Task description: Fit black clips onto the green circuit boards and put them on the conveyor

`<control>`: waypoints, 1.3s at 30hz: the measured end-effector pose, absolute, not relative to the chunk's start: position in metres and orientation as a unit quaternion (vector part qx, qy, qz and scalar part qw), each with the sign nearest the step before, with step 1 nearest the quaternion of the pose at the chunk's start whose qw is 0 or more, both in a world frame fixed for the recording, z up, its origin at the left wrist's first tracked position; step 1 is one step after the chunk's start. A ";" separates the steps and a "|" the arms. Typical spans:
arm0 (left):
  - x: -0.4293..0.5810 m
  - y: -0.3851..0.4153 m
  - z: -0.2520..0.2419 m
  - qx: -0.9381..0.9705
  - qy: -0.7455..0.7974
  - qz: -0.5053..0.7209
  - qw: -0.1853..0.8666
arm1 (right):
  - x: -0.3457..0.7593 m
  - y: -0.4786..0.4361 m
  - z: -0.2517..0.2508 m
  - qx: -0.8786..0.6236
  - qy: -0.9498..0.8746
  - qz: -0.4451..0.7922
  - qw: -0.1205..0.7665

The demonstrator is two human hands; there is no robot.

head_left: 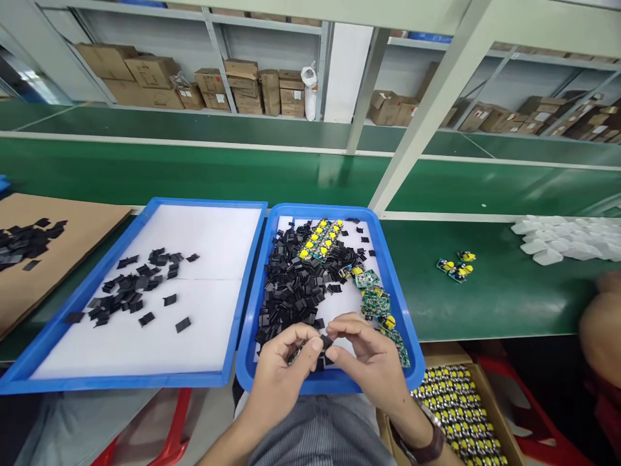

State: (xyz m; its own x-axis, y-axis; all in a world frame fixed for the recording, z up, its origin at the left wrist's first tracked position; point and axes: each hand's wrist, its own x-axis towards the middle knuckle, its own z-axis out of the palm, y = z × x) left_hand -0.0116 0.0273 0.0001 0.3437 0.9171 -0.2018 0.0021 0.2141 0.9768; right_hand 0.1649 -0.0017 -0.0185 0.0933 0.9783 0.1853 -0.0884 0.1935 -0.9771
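Observation:
My left hand point(286, 362) is closed, thumb against forefinger, over the near end of a blue tray point(246, 336). A bit of a small circuit board point(294, 354) shows inside its curled fingers, mostly hidden. Between the fingertips of both hands is a small black folded piece point(326, 342), which my right hand point(371, 356) pinches with thumb and forefinger. A heap of similar black pieces point(291, 278) fills the tray's left side. On the heap rests a panel of boards with yellow parts point(321, 239). Several loose green boards point(376, 302) lie along the tray's right side.
To the left, a second blue tray point(228, 323) holds scattered black pieces point(129, 291). Beyond it, cardboard point(72, 259) bears more. A few boards point(457, 266) and white pieces point(567, 236) lie right. A carton of boards point(460, 408) stands below; a metal post point(427, 110) rises ahead.

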 end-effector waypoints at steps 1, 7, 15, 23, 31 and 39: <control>-0.010 0.026 0.000 0.513 0.440 0.357 0.645 | 0.162 -0.002 -0.019 -0.444 -0.494 0.455 0.593; -0.015 0.021 -0.008 0.553 0.404 0.400 0.609 | 0.166 -0.006 -0.022 -0.486 -0.413 0.455 0.622; -0.014 0.013 -0.022 0.571 0.398 0.403 0.595 | 0.163 -0.015 -0.023 -0.463 -0.432 0.490 0.599; -0.024 0.017 -0.020 0.654 0.370 0.359 0.554 | 0.161 -0.020 -0.030 -0.476 -0.446 0.469 0.595; -0.023 0.022 -0.022 0.536 0.340 0.431 0.641 | 0.159 -0.019 -0.030 -0.462 -0.463 0.465 0.596; -0.029 0.022 -0.018 0.643 0.376 0.370 0.555 | 0.157 -0.024 -0.024 -0.483 -0.520 0.401 0.579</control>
State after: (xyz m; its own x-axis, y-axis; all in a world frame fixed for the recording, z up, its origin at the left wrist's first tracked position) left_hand -0.0289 0.0221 -0.0183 0.4435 0.8943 0.0601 0.0722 -0.1025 0.9921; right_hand 0.1571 -0.0236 -0.0237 0.1386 0.9668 0.2145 0.0381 0.2112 -0.9767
